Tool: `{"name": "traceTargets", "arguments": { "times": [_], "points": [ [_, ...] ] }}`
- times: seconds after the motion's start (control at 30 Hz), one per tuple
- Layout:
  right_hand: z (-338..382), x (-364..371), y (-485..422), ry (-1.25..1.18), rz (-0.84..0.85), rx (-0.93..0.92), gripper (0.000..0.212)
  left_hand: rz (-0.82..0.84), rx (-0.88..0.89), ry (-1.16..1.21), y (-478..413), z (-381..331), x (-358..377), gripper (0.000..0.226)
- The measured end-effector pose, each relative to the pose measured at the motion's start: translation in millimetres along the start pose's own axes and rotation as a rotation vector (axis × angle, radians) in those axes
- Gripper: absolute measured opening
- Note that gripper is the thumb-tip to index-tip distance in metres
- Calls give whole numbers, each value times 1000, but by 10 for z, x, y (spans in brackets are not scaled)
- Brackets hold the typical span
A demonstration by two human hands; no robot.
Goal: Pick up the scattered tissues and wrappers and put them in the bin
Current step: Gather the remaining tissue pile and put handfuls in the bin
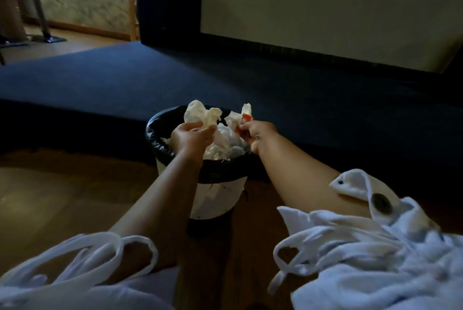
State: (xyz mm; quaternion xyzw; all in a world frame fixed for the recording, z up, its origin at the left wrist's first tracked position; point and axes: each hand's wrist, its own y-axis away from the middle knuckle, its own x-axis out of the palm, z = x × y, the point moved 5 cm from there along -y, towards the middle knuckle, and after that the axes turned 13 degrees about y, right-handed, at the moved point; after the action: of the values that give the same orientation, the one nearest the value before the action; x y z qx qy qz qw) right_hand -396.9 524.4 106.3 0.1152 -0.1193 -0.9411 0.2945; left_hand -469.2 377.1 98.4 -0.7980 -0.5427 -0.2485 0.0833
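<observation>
The wrist of the left hand (pixel 191 138) hides part of the rim of the bin (pixel 215 199); whether that hand pinches the tissue (pixel 198 112) above it is unclear. The red wrapper (pixel 246 116) sits mostly buried in the right hand (pixel 255 134) — white sleeves (pixel 375 272) run off the bottom edge.

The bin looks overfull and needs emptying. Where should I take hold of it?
Grip the bin by its white wall below the black liner, from both sides: it stands upright, widens upward, and tissues fill it to the rim, so tipping could spill them.
</observation>
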Motion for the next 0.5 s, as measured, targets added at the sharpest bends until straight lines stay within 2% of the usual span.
{"name": "traceTargets", "arguments": {
  "times": [0.07,0.13,0.27,0.33,0.37,0.43,0.5],
  "points": [
    [22,86,-37,18,12,11,10,-37,14,17,-74,3,-30,51],
    [44,146,-30,43,54,18,16,-43,-16,56,-147,38,-44,54],
    [50,242,-33,111,158,41,25,49,-105,39,-195,173,-5,48],
    [58,226,-90,295,99,1,21,57,-136,40,-185,202,13,34],
    [63,212,-106,439,61,-42,18,59,-145,39,-175,204,20,34],
    [66,159,-170,722,-48,-138,32,61,-87,-66,-190,193,35,45],
    [92,116,-153,855,-110,-246,30,55,17,-183,-173,148,47,50]
  ]
}}
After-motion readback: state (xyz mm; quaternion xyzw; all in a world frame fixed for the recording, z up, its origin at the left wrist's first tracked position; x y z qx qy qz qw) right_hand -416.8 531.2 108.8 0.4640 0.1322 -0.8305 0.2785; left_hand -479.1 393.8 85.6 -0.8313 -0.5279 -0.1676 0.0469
